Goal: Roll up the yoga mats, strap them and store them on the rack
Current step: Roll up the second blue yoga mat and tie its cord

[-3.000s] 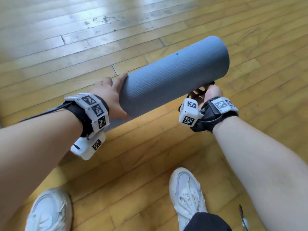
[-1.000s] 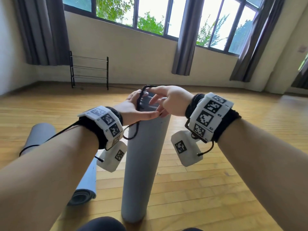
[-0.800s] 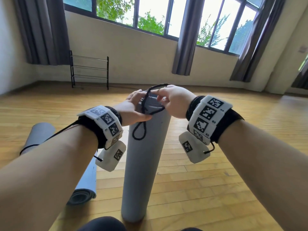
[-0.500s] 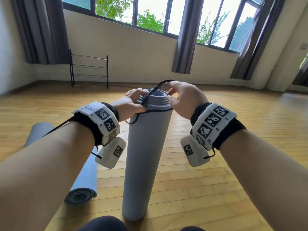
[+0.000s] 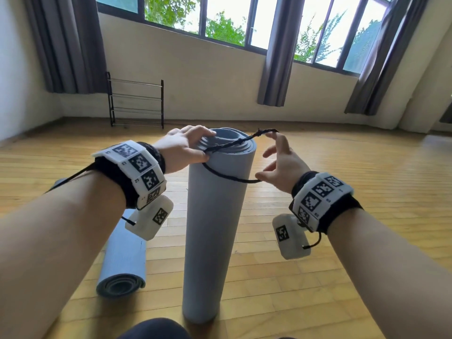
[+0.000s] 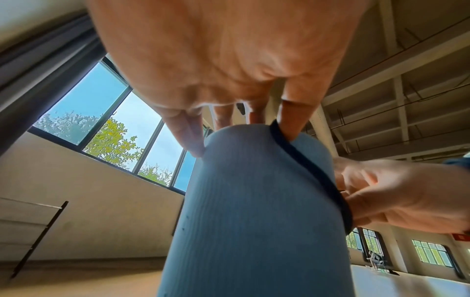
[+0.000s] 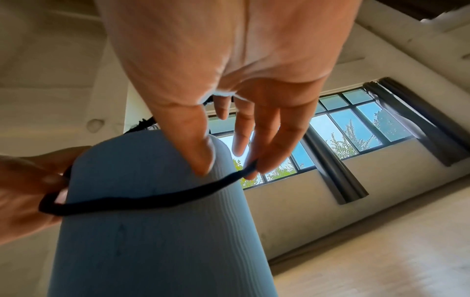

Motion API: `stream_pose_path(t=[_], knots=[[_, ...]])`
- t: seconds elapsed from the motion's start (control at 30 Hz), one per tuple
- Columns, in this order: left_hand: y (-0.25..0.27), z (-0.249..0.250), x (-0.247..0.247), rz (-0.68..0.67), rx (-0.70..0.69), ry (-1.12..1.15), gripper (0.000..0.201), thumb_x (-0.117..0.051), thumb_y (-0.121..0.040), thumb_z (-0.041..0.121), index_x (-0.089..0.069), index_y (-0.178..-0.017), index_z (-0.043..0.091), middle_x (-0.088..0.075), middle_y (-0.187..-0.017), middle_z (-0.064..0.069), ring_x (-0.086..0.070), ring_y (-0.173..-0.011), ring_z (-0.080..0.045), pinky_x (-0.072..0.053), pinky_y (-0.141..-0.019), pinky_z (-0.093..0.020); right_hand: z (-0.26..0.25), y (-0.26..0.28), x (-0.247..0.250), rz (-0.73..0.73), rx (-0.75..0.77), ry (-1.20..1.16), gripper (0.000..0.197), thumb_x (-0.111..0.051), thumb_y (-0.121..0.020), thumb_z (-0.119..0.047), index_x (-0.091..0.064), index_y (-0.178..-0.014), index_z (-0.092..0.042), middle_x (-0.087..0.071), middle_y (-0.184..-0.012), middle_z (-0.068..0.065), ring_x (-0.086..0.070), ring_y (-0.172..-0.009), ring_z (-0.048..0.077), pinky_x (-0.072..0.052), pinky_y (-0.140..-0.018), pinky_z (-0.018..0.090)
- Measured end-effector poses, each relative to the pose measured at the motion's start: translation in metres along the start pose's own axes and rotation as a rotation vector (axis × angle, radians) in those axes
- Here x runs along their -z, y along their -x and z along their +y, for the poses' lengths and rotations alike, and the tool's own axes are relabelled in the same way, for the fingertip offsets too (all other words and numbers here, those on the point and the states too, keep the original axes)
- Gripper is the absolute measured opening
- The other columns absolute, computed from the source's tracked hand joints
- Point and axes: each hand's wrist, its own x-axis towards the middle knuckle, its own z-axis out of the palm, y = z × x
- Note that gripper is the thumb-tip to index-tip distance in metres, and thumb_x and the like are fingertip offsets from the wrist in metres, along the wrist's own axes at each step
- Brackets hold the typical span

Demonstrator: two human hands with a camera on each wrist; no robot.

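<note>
A grey-blue rolled mat [image 5: 212, 228] stands on end on the wooden floor in front of me. My left hand [image 5: 183, 148] rests its fingers over the mat's top rim, and its thumb hooks one end of a black strap [image 5: 230, 178]. My right hand [image 5: 278, 162] is at the mat's right side with fingers spread inside the strap, stretching the loop wide. The near side of the loop lies across the mat just below the top; the far side crosses over the open top. The right wrist view shows the strap [image 7: 152, 198] hooked on a fingertip and my thumb touching the mat [image 7: 152, 241].
A second rolled mat [image 5: 122, 260] lies on the floor to the left of the standing one. A black metal rack [image 5: 135, 101] stands against the far wall under the windows. Bare wooden floor lies between me and the rack.
The mat went from being carried level to standing upright. In the last half second my right hand moved right and down, the loop widened, and its near side slid over the mat's top.
</note>
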Motion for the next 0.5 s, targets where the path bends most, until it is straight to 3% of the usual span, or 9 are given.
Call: stream_pose_path(t=[0.1,0.23,0.37,0.5], knots=[[0.002,-0.001,0.002,0.0,-0.025,-0.007,0.069,-0.043,-0.069,0.04,-0.043,-0.137,0.038,-0.034,-0.149,0.01,-0.026,-0.134,-0.019,-0.021,-0.093,-0.023,-0.003,-0.009,0.0,-0.017,-0.006,-0.074,0.083,-0.069,-0.084,-0.007,-0.016,-0.147,-0.024,-0.051,-0.115,0.0,-0.065,-0.091,0.017,-0.054,-0.084,0.033],[0.003,-0.006,0.004,0.08,-0.097,-0.023,0.052,-0.04,-0.089,0.016,-0.048,-0.135,0.038,-0.044,-0.143,0.007,-0.037,-0.131,-0.019,-0.03,-0.108,-0.031,-0.005,-0.019,-0.006,-0.034,-0.025,-0.182,0.07,-0.056,-0.089,-0.001,-0.023,-0.146,-0.024,-0.052,-0.113,0.003,-0.059,-0.101,0.02,-0.053,-0.081,0.031],[0.0,-0.007,0.007,0.099,-0.129,-0.17,0.053,-0.048,-0.09,0.012,-0.045,-0.138,0.036,-0.048,-0.135,0.006,-0.049,-0.102,-0.016,-0.04,-0.093,-0.026,-0.007,-0.029,-0.008,-0.016,-0.024,-0.191,0.068,-0.05,-0.086,0.002,-0.026,-0.145,-0.023,-0.046,-0.115,-0.001,-0.05,-0.107,0.016,-0.049,-0.082,0.029],[0.0,-0.012,0.007,0.098,-0.095,0.035,0.05,-0.052,-0.089,0.008,-0.051,-0.13,0.037,-0.056,-0.108,0.018,-0.056,-0.089,-0.013,-0.047,-0.09,-0.027,-0.007,-0.035,-0.002,-0.055,-0.021,-0.156,0.071,-0.053,-0.087,-0.003,-0.023,-0.147,-0.025,-0.049,-0.108,0.0,-0.05,-0.103,0.019,-0.046,-0.086,0.031]])
